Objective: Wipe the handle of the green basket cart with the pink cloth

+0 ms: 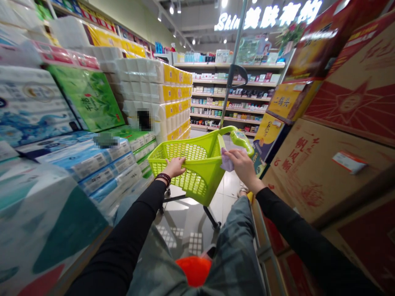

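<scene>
Black sleeves [132, 230] reach forward to a green basket [197, 164] on wheels. Left hand [174, 166] curls closed over its near rim; right hand [243, 164] pinches a pale cloth [226, 161] at the handle [240, 139], up and right.

- the lit sign [268, 16] under the ceiling starts with "skin", then large white chinese characters too bright to make out.
- the brown carton [311, 164] on the right bears the red characters "帆风顺".
- the yellow box [285, 100] above it reads "二锅头".
- the green pack [89, 96] on the left carries chinese characters, too small to read.
- price labels on the tissue packs [101, 158] are blurred.
</scene>
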The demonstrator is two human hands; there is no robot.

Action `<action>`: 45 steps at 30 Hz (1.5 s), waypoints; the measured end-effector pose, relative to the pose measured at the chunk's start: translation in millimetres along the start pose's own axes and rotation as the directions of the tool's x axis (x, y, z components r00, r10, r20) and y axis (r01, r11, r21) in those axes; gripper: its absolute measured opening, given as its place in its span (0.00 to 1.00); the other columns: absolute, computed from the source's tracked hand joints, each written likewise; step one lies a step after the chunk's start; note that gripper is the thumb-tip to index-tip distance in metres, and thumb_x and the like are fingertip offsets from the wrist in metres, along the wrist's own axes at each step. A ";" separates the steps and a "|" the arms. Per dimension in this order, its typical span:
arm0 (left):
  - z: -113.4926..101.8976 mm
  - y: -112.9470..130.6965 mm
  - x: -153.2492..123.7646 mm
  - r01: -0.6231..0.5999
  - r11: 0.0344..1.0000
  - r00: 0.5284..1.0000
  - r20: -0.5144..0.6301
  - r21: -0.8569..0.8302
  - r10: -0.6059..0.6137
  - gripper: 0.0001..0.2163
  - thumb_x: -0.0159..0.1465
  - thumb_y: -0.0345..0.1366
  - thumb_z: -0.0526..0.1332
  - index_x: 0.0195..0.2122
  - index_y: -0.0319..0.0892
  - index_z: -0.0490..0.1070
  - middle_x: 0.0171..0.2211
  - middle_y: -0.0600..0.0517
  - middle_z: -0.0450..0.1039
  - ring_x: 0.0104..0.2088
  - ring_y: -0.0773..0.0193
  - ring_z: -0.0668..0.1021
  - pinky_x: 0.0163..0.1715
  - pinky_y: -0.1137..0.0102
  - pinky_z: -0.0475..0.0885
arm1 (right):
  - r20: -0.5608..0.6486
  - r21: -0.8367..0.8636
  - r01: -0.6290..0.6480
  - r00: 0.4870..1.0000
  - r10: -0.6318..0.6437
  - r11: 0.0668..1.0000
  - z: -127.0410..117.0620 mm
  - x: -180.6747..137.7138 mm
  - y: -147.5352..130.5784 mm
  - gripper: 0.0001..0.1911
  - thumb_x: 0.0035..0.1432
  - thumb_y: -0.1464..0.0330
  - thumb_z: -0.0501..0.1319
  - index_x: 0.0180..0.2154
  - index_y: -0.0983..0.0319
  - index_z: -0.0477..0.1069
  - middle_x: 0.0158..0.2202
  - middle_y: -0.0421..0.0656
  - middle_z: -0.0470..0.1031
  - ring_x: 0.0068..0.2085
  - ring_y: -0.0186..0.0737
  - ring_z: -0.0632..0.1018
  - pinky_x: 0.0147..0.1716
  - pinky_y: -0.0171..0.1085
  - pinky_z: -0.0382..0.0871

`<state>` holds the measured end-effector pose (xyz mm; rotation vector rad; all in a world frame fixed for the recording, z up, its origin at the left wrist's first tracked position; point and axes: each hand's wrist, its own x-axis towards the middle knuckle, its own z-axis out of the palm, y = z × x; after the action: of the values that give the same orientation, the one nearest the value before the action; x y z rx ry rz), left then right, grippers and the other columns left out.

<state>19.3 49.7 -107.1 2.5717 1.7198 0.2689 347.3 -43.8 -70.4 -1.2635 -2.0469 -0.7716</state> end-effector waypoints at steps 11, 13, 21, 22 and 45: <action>-3.0 -0.6 -2.1 -0.002 1.000 1.000 0.005 0.010 0.002 0.26 0.68 0.39 0.60 0.67 0.46 0.65 0.64 0.39 0.71 0.65 0.40 0.71 0.66 0.29 0.60 | 0.075 -0.045 0.024 0.997 -0.020 0.999 23.4 22.3 -50.1 0.11 0.74 0.69 0.58 0.48 0.61 0.80 0.46 0.48 0.80 0.47 0.46 0.77 0.48 0.41 0.68; -3.2 -4.3 -2.3 0.000 1.000 1.000 0.003 0.014 0.000 0.25 0.67 0.38 0.61 0.66 0.46 0.66 0.63 0.39 0.72 0.65 0.41 0.71 0.66 0.30 0.60 | 0.087 -0.047 0.062 0.994 -0.058 0.997 12.7 18.3 -37.7 0.11 0.74 0.70 0.58 0.48 0.61 0.80 0.47 0.49 0.80 0.46 0.45 0.77 0.47 0.41 0.68; -4.1 -6.9 1.8 -0.006 1.000 1.000 0.007 0.018 0.006 0.24 0.67 0.42 0.62 0.64 0.49 0.69 0.63 0.41 0.72 0.64 0.40 0.73 0.66 0.33 0.63 | -0.004 -0.128 -0.120 0.993 0.120 0.985 -23.6 1.2 13.6 0.12 0.74 0.70 0.56 0.47 0.60 0.80 0.47 0.49 0.80 0.48 0.48 0.75 0.46 0.41 0.67; -4.9 -5.6 1.7 -0.003 1.000 1.000 0.014 0.020 0.002 0.24 0.67 0.43 0.62 0.64 0.49 0.68 0.63 0.41 0.72 0.64 0.40 0.73 0.66 0.33 0.62 | 0.012 -0.135 -0.125 0.992 0.128 0.983 -18.9 3.5 7.6 0.12 0.74 0.70 0.56 0.47 0.61 0.80 0.46 0.49 0.80 0.48 0.48 0.75 0.46 0.41 0.67; -12.0 -19.9 -5.7 -0.022 1.000 1.000 0.004 0.003 0.022 0.25 0.66 0.43 0.64 0.65 0.48 0.69 0.64 0.40 0.73 0.65 0.41 0.73 0.64 0.35 0.67 | 0.062 0.246 0.572 0.797 -0.601 0.783 107.1 -68.2 -32.5 0.21 0.71 0.80 0.54 0.57 0.62 0.78 0.58 0.48 0.81 0.62 0.38 0.78 0.65 0.41 0.73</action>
<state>-3.0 51.4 -98.5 2.5931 1.6931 0.2611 321.9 -15.2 -195.8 -0.5492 -2.6034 -0.7082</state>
